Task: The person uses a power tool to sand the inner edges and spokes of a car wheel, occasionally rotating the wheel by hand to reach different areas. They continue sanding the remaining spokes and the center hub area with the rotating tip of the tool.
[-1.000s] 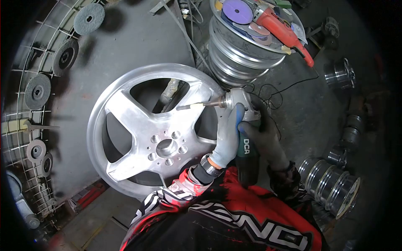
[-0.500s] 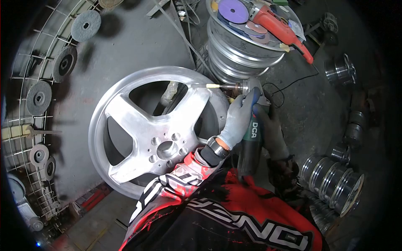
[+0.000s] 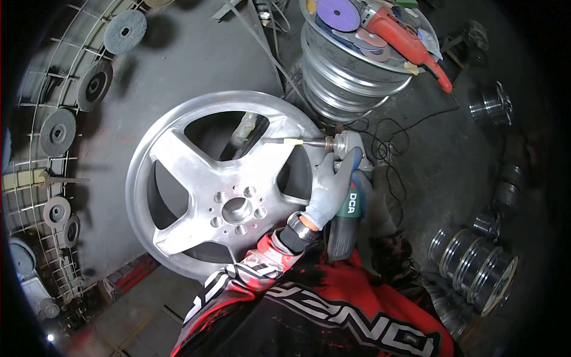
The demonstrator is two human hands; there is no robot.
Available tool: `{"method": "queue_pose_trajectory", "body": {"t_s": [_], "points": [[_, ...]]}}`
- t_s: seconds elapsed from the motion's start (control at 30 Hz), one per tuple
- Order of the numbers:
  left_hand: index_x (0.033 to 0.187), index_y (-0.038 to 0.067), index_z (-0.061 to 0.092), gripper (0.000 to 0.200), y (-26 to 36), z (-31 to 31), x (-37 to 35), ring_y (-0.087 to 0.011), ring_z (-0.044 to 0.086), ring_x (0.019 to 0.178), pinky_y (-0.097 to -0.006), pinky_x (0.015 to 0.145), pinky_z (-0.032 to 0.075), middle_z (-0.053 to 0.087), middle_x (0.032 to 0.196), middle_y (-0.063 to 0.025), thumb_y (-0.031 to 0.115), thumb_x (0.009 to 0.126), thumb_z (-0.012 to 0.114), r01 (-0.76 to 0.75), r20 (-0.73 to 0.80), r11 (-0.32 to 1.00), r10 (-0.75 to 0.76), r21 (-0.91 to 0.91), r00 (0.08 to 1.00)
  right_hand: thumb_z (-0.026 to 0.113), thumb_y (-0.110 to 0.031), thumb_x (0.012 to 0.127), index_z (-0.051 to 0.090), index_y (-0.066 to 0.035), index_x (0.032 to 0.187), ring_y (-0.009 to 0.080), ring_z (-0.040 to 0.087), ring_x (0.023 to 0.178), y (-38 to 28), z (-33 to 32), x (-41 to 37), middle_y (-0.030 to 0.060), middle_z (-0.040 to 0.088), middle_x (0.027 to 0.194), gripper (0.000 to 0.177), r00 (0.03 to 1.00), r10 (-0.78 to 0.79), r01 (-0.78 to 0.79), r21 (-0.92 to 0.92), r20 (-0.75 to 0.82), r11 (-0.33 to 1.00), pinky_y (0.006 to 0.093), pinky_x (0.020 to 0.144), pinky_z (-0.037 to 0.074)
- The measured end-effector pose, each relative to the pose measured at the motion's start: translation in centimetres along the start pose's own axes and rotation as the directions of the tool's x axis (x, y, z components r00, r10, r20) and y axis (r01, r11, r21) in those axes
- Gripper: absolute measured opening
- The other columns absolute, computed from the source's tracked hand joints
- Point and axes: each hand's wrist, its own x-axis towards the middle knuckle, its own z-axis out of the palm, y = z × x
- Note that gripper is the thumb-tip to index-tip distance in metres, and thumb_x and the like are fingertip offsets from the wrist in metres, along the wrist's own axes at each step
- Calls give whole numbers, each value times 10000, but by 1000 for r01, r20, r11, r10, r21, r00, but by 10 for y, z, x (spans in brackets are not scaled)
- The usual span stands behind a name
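A silver alloy wheel rim [image 3: 178, 163] with broad spokes lies face up in front of me. My left hand [image 3: 328, 185], in a grey glove, is closed around the front of a green and black angle grinder [image 3: 345, 235] marked DCA. On the grinder's far side, my right hand [image 3: 379, 205] is wrapped round the body, its fingers mostly hidden. From the metal gear head a thin shaft [image 3: 312, 142] with a pale yellow band reaches left over the upper right spoke. Whether its tip touches the metal I cannot make out.
Stacked rims [image 3: 357, 89] stand behind, bearing a red grinder [image 3: 404, 41] and several discs, including a purple disc [image 3: 338, 14]. A wire rack [image 3: 35, 196] with grinding discs runs along the left. More rims [image 3: 470, 262] lie at right. A black cord [image 3: 392, 178] trails across the floor.
Both hands have brought the grinder toward me and slightly left, so its shaft lies lower over the upper right spoke. The view has shifted a little.
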Motion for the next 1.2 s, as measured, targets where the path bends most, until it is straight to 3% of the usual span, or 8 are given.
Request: {"method": "queue_pose_trajectory", "body": {"t_s": [0.1,0.2,0.4,0.63,0.9,1.0,1.1,1.2], "points": [[1033,-23,611,410,-10,-5,-9,-376,652,864,-405,780,495,655,919,-242,378,946,633,-42,-67,999,43,9,997,616,-79,900,403,-13,1434,192,562,1162,0,3,-5,122,557,1305,579,994,63,-59,-44,90,997,327,970,474],[1034,-25,609,433,-16,-6,-11,-377,665,904,-402,797,499,664,941,-256,396,939,641,18,-88,987,-32,-161,996,611,-82,906,420,-12,1415,191,572,1139,-4,5,-7,116,563,1289,549,927,-234,343,-405,294,848,332,968,472],[1044,-41,605,471,-10,4,0,-393,661,903,-412,791,503,677,923,-236,412,924,656,-18,-47,999,21,44,999,590,-157,946,418,-20,1416,205,575,1137,14,-12,5,117,566,1277,519,992,64,-74,93,106,993,335,972,472],[1234,247,608,290,-17,14,31,-396,641,889,-460,759,508,591,970,-212,238,947,565,-357,226,782,279,510,933,546,-206,997,402,-34,1439,192,571,1165,25,-26,18,111,539,1335,496,997,-17,5,158,76,987,337,985,475],[1199,168,630,351,-28,6,16,-423,633,921,-483,799,497,612,961,-255,406,947,574,-188,159,868,128,460,979,496,-257,1034,430,-43,1436,176,555,1211,37,-21,-3,96,547,1354,460,963,-222,241,-125,150,962,324,1019,454],[1165,98,631,436,-25,-1,-4,-430,636,934,-476,813,497,639,952,-263,465,932,593,-153,67,886,137,437,988,524,-252,1020,456,-28,1406,185,558,1193,58,-25,3,98,557,1326,451,985,95,-131,255,147,958,327,1009,452],[1141,25,613,471,-19,-9,-13,-428,652,917,-446,803,512,668,929,-244,443,926,625,-36,-8,945,40,326,999,561,-240,996,472,-17,1380,182,564,1166,62,-22,-6,99,570,1293,453,978,-114,139,-136,175,981,320,997,450],[1125,2,609,466,-24,-12,-21,-408,670,929,-407,783,522,680,941,-241,418,920,657,-45,-118,997,53,66,992,590,-224,971,468,-9,1377,178,554,1167,60,-17,-7,106,563,1291,475,984,-5,12,-41,175,999,316,999,441]]}}
